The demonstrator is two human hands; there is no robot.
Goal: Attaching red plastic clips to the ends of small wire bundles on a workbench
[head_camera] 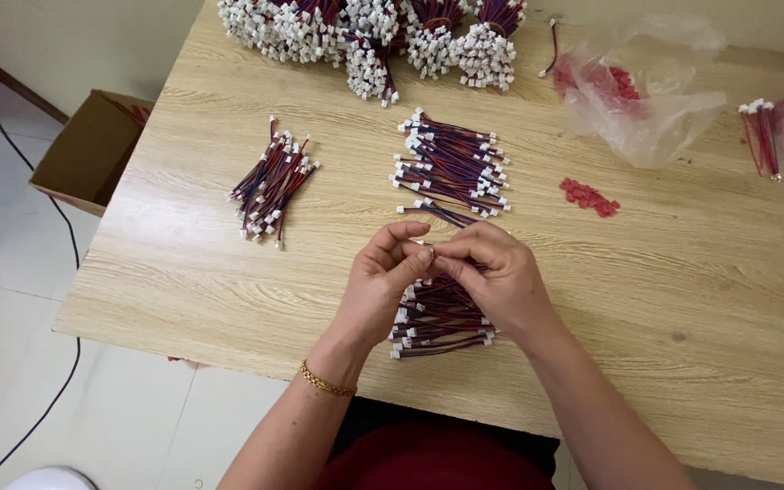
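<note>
My left hand (383, 281) and my right hand (496, 277) meet above the table's near edge, fingertips pinched together on a small wire lead with a white connector (426, 243). Under my hands lies a pile of short red-and-blue wire leads with white plugs (437, 327). A second pile of the same leads (451, 168) lies just beyond my hands. A smaller pile (272, 180) sits to the left. A gold bracelet is on my left wrist.
The wooden table (682, 290) carries tied bundles of leads (374, 32) along the far edge, a clear plastic bag with red parts (641, 95), loose red pieces (589, 196) and another bundle (759, 134). A cardboard box (88, 150) stands on the floor at left.
</note>
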